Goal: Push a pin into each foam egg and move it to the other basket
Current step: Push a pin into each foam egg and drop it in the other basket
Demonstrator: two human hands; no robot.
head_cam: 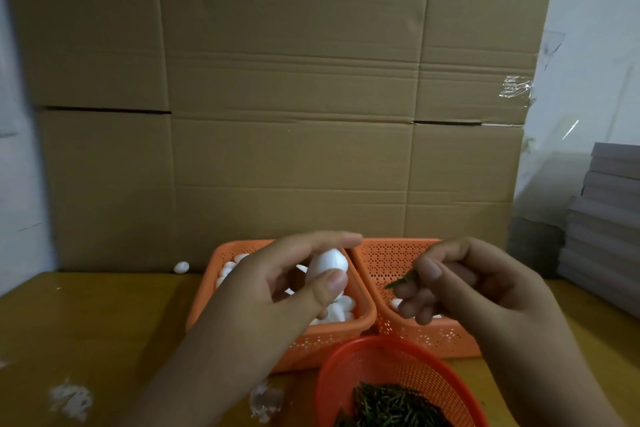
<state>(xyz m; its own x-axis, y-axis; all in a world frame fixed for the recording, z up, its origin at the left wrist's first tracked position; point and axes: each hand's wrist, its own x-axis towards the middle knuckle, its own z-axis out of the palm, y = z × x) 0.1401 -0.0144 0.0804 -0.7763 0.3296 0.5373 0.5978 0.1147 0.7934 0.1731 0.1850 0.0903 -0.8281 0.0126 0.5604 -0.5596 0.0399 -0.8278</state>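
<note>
Tabletop [104, 315]: left basket [207, 291] full of eggs [341, 308]; round basket [346, 367] holds pins [391, 406].

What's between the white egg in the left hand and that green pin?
Nothing solid: in the head view, only open air separates the egg from the pin, above the baskets' adjoining rims.

Dim warm light, soft blur, wide-angle bending at edges

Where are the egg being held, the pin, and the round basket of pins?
egg [327, 262]: head view, its white top between the fingers.
pin [401, 281]: head view, middle of the green shaft.
round basket [346, 366]: head view, its left rim.
</note>
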